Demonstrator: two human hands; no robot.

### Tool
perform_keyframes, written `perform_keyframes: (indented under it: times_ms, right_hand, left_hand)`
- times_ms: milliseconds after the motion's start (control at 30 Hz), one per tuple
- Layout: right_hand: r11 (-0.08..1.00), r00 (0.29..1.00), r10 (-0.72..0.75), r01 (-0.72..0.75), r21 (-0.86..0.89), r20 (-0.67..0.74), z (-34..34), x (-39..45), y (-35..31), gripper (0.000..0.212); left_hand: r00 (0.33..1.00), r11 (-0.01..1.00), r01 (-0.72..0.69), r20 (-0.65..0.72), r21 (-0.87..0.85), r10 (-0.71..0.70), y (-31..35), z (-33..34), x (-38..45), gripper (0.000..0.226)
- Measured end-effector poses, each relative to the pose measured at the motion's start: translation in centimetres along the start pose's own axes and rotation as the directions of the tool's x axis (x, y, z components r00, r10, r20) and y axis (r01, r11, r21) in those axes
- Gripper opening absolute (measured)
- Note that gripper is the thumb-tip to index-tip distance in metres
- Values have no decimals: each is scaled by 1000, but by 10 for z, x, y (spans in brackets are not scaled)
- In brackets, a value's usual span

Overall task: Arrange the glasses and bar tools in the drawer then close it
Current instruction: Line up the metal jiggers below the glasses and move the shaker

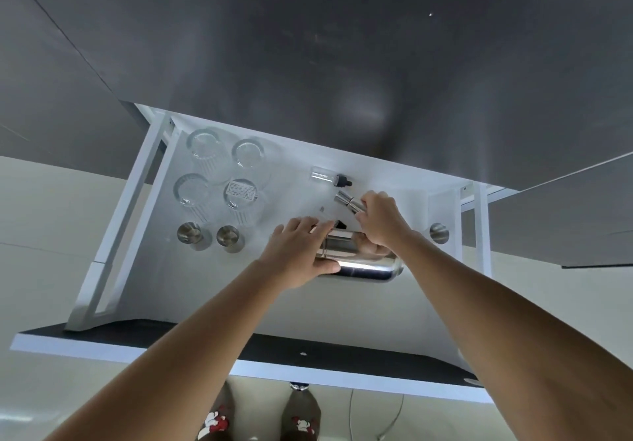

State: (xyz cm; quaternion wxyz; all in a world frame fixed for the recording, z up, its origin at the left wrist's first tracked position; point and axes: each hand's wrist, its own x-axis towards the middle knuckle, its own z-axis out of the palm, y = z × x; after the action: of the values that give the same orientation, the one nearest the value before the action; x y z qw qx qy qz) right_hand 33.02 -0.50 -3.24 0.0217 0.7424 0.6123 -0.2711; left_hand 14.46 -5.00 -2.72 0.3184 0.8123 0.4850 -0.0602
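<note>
The white drawer [137, 286] is pulled out below a dark counter. Several ribbed clear glasses [202, 147] stand at its back left, with two steel cups [189, 233] in front of them. My left hand [298, 252] rests on a shiny steel cocktail shaker [366, 266] lying on its side in the middle. My right hand [378, 221] grips a slim steel tool [349, 202] just above the shaker. A clear dropper bottle [329, 177] with a black cap lies behind it. A third steel cup [439, 233] stands at the right wall.
The dark drawer front [342, 355] runs across below my arms. The dark counter top [308, 46] overhangs the drawer's back. My feet [301, 416] and a white cable [394, 416] are on the pale floor below.
</note>
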Motion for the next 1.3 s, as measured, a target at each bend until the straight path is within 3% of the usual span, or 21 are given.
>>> perform_keyframes:
  times_ms: [167, 233, 300, 333, 400, 467, 533, 633, 700, 767, 833, 900, 967, 1033, 1167, 1300]
  right_hand:
    - [978, 993, -10, 34, 208, -117, -8, -36, 5, 16]
    - [891, 996, 44, -5, 453, -75, -14, -59, 3, 18]
    - [749, 999, 37, -23, 662, -7, -18, -83, 1, 22]
    - [728, 1000, 15, -8, 686, -5, -20, -94, 0, 22]
    - [717, 999, -31, 31, 697, -12, -21, -109, -2, 21]
    - [698, 999, -51, 38, 715, -4, -20, -118, -5, 20]
    - [681, 997, -78, 46, 731, 10, -19, -123, -10, 21]
    - [700, 992, -119, 47, 713, 51, -26, -123, -13, 28]
    - [769, 993, -90, 21, 640, 76, -33, -113, -2, 39]
    - [913, 997, 22, 9, 407, -72, -36, -99, 20, 43]
    - [991, 960, 95, -67, 114, -263, -36, -84, 45, 46]
    - [980, 948, 133, -170, -106, -290, -33, -72, 66, 56]
    - [949, 967, 132, -187, -254, -217, -30, -64, 79, 63]
    - [942, 975, 144, -187, -280, -167, -26, -60, 85, 60]
    - [959, 966, 200, -227, -168, -162, -18, -56, 90, 44]
    - [991, 895, 94, -127, -46, -436, -35, -66, 71, 21]
  left_hand:
    - [998, 998, -13, -64, 55, 16, -2, 13, -10, 80]
    - [997, 1000, -1, -74, 24, 3, -2, 14, -13, 79]
    - [993, 991, 14, -112, -135, -29, 2, 8, -18, 84]
    - [988, 964, 14, -147, -266, -55, 7, 3, -20, 88]
    - [975, 833, -9, -188, -554, -115, 20, -12, -24, 85]
    - [975, 621, -9, -144, -784, -168, 31, -24, -26, 70]
    - [976, 560, -34, -148, -828, -158, 35, -31, -26, 54]
    - [959, 628, -66, -224, -775, -176, 36, -35, -29, 34]
    - [933, 669, -87, -295, -738, -204, 35, -40, -34, 30]
    - [894, 706, -119, -385, -698, -230, 28, -44, -42, 26]
    - [855, 758, -145, -466, -636, -227, 17, -44, -54, 24]
    - [840, 811, -151, -506, -565, -196, 4, -44, -69, 25]
    - [839, 851, -160, -523, -501, -150, -10, -43, -84, 29]
    - [851, 879, -148, -511, -453, -120, -23, -42, -97, 32]
    - [871, 917, -78, -474, -391, -128, -46, -41, -120, 31]
    - [900, 945, 41, -398, -324, -176, -65, -49, -142, 33]
